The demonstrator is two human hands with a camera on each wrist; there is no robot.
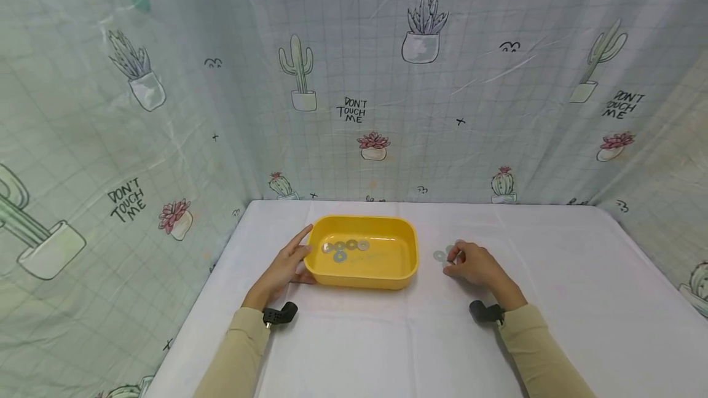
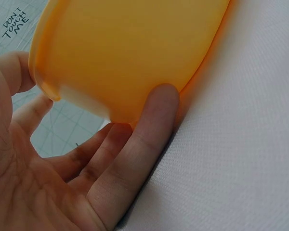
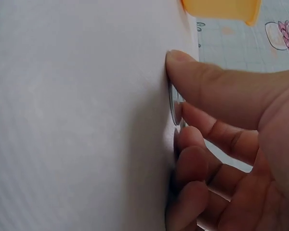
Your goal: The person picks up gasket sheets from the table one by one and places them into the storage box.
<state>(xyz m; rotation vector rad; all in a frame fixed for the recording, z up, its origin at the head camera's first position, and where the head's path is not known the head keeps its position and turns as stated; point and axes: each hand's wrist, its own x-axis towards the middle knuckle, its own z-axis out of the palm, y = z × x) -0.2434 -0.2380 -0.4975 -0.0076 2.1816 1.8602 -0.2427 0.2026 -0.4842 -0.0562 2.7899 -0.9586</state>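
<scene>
My left hand (image 1: 282, 269) grips the left end of a yellow plastic tray (image 1: 359, 281), with fingers around the far corner and the thumb low at the near corner. In the left wrist view the thumb (image 2: 159, 110) presses the tray's outer wall (image 2: 120, 57) close to the cloth. Several flat metal washers (image 1: 336, 259) lie inside, towards the tray's left side. To the right of the tray, my right hand (image 1: 478, 266) pinches a metal washer (image 3: 173, 106) at the tabletop between thumb and fingertips. Beside these fingers lie loose washers (image 1: 436, 257), partly hidden by the hand.
A white cloth (image 1: 359, 343) covers the table. Behind it and at both sides hangs a curtain (image 1: 359, 78) printed with cacti and lettering. Each wrist wears a black camera, the left camera (image 1: 282, 314) near the tray's front left corner.
</scene>
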